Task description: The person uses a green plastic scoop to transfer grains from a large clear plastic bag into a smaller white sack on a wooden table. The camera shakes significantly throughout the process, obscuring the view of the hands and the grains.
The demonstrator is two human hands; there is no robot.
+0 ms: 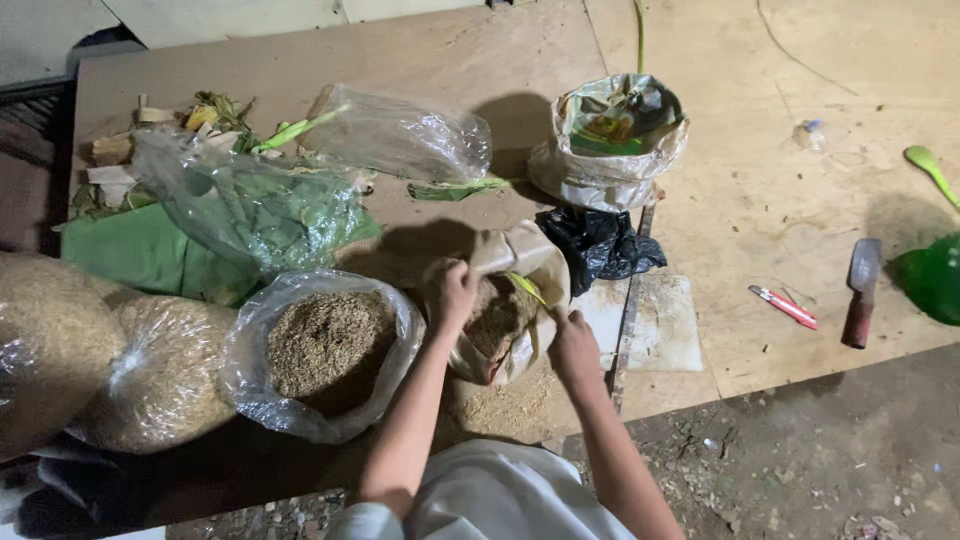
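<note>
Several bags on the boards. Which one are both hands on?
The tan bag at centre: left hand and right hand grip its rim. The clear bag of brown grain beside it, the printed bag and the black bag go untouched.

black bag (600, 243); cleaver (862, 290); red-white pen (785, 306); green spoon (930, 168); open clear bag of grain (325, 350); green leaves (150, 250)

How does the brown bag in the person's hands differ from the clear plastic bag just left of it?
The brown bag is opaque and held at its rim by the left hand and right hand; the clear plastic bag is see-through and untouched. The clear one looks wider and fuller. Both are open and hold brown grainy material.
</note>
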